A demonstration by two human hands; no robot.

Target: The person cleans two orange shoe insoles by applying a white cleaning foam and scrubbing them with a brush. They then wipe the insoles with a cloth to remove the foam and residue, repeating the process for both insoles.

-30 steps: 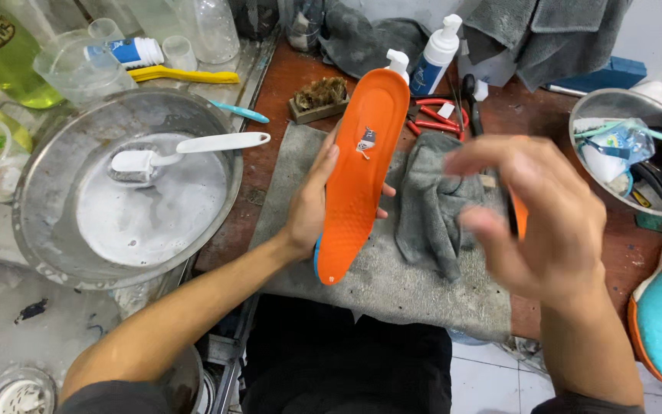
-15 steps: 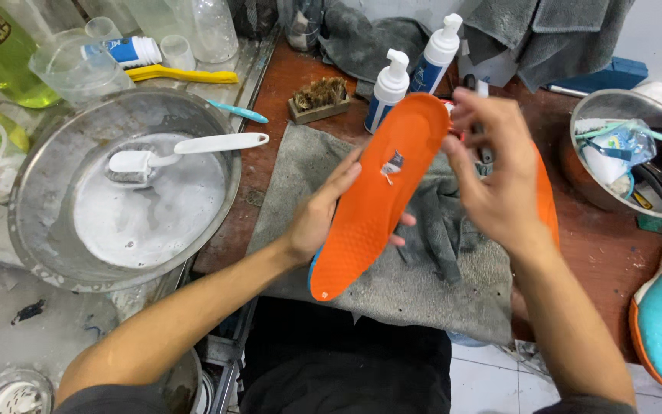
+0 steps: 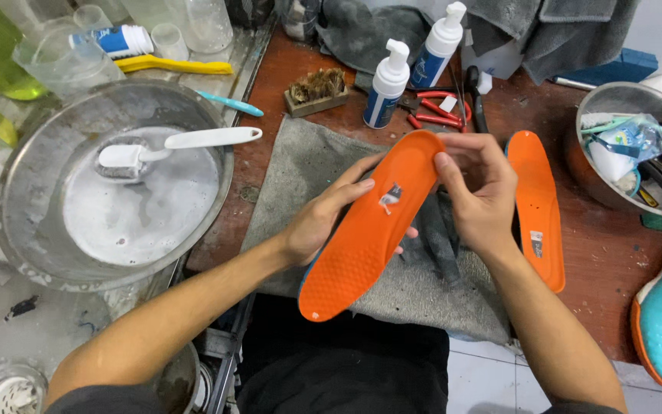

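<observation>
The left hand (image 3: 319, 218) cradles the orange insole (image 3: 373, 222) from beneath, fingers spread for support; the right hand (image 3: 480, 192) has its fingers pinching the insole's upper edge, tilting it face-up.

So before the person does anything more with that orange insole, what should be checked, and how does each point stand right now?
1. Insole supported: ok, the left hand cradles it from beneath.
2. Right hand in place: ok, its fingertips pinch the insole's upper edge.
3. Peeling label at mid-insole: not ok, it looks torn and lifted.
4. Second insole out of the way: ok, it lies flat on the table beside the right hand.
5. Grey cloth beneath the work: ok, spread under both hands.
6. Underside of the held insole: cannot tell, hidden.
</observation>
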